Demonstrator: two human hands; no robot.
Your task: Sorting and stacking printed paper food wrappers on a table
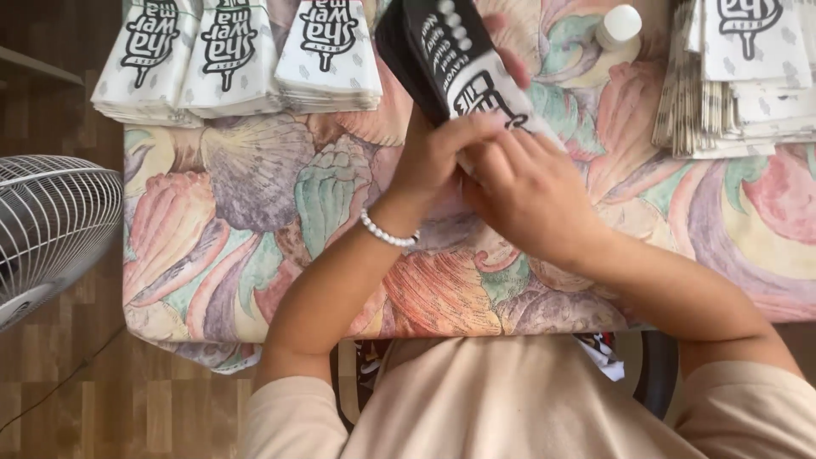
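Observation:
Both hands meet over the middle of a table covered by a cloth with a large pastel shell pattern. My left hand, with a white bead bracelet on its wrist, and my right hand together grip the near end of a black and white printed paper sleeve. The sleeve is lifted and slants up to the far left, and it looks like a thin stack of such sleeves. Its lower end is hidden under my fingers.
Three piles of white printed paper bags lie along the far left edge. A taller pile of the same bags sits at the far right. A small white-capped bottle stands beside it. A white fan stands on the wooden floor, left of the table.

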